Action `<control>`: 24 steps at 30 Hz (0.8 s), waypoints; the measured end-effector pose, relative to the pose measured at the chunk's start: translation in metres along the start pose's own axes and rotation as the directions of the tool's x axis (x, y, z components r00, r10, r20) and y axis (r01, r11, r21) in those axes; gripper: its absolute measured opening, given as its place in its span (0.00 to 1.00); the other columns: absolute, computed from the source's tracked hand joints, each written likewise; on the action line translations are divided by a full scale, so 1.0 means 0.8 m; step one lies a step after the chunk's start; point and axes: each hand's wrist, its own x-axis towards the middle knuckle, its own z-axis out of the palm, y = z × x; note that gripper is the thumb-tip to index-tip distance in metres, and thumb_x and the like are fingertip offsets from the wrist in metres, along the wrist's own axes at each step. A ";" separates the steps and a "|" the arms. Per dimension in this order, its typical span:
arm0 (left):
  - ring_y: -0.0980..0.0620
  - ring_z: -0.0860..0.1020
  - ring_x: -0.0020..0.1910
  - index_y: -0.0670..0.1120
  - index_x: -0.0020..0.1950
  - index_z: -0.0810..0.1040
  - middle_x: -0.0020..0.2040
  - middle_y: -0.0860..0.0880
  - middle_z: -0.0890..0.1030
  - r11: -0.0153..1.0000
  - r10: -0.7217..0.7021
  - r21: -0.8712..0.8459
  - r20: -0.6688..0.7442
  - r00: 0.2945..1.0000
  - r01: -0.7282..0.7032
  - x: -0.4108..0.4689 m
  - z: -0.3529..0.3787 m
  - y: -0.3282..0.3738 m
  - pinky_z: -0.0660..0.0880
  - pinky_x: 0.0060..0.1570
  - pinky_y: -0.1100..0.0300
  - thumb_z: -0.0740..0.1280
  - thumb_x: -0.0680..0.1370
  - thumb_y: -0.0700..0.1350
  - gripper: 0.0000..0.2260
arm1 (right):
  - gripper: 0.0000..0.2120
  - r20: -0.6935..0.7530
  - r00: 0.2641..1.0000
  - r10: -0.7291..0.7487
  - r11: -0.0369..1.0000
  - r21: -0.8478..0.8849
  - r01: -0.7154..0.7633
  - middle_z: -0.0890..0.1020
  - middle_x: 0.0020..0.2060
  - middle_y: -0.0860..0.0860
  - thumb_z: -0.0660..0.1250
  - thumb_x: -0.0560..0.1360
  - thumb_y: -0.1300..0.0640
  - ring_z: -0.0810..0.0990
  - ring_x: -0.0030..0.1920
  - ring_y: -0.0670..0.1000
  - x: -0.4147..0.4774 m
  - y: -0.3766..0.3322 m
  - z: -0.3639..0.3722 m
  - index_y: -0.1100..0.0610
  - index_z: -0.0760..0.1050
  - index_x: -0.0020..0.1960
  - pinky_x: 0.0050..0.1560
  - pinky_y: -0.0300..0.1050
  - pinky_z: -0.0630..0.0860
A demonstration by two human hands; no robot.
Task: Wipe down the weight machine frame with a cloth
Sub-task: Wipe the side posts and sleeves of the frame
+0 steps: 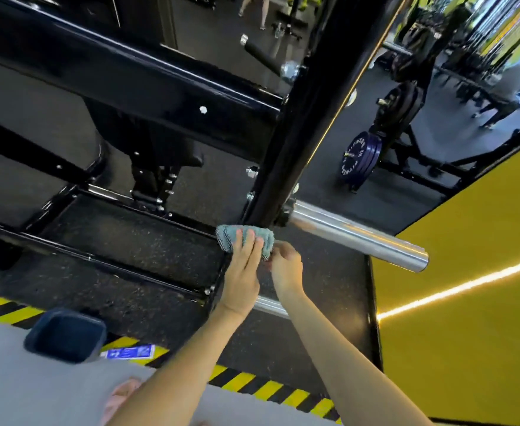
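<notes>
Head view: left hand (242,269) flat, fingers straight, pressing teal cloth (246,236) against base of black frame upright (295,133); right hand (286,269) curled at cloth's corner, grip impossible to tell.

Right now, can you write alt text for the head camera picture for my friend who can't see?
A person's left hand presses a teal cloth against the foot of a black weight machine frame, while the right hand pinches the cloth's end. A chrome bar sticks out beside them.
</notes>
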 end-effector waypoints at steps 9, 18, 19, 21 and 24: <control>0.46 0.75 0.63 0.39 0.66 0.74 0.61 0.44 0.78 0.675 -0.705 -0.372 -0.069 0.706 0.637 0.043 -0.005 0.018 0.70 0.65 0.47 0.54 0.74 0.27 0.23 | 0.13 0.041 0.998 0.049 0.983 0.175 -0.055 0.80 0.50 0.54 0.52 0.81 0.58 0.76 0.53 0.54 0.029 -0.015 0.023 0.56 0.75 0.51 0.58 0.49 0.70; 0.52 0.71 0.67 0.40 0.70 0.71 0.67 0.47 0.74 0.687 -0.619 -0.303 0.233 0.751 0.660 0.075 -0.042 -0.013 0.65 0.69 0.64 0.56 0.76 0.25 0.24 | 0.14 0.015 0.993 0.116 0.962 0.246 -0.116 0.81 0.48 0.48 0.52 0.83 0.53 0.78 0.57 0.52 0.026 -0.011 0.048 0.46 0.76 0.48 0.64 0.51 0.72; 0.55 0.70 0.67 0.41 0.71 0.70 0.67 0.50 0.73 0.699 -0.595 -0.333 0.220 0.773 0.633 0.074 -0.049 -0.002 0.63 0.69 0.68 0.56 0.76 0.25 0.25 | 0.14 0.001 0.994 0.109 0.964 0.245 -0.106 0.81 0.47 0.48 0.53 0.82 0.54 0.78 0.55 0.51 0.026 -0.012 0.050 0.46 0.77 0.47 0.63 0.51 0.73; 0.58 0.69 0.67 0.42 0.72 0.69 0.67 0.52 0.72 0.721 -0.555 -0.386 0.176 0.813 0.576 0.072 -0.057 0.015 0.62 0.68 0.70 0.55 0.76 0.24 0.27 | 0.14 -0.033 0.995 0.099 0.965 0.247 -0.088 0.81 0.48 0.49 0.53 0.82 0.55 0.78 0.54 0.51 0.026 -0.010 0.053 0.47 0.77 0.47 0.62 0.52 0.73; 0.52 0.71 0.67 0.41 0.71 0.70 0.67 0.47 0.74 0.792 -0.496 -0.314 0.169 0.852 0.524 0.075 -0.049 -0.004 0.66 0.69 0.61 0.57 0.74 0.24 0.27 | 0.14 -0.073 0.993 0.089 0.962 0.264 -0.066 0.81 0.54 0.54 0.52 0.82 0.56 0.77 0.59 0.53 0.025 -0.007 0.059 0.52 0.77 0.55 0.64 0.51 0.72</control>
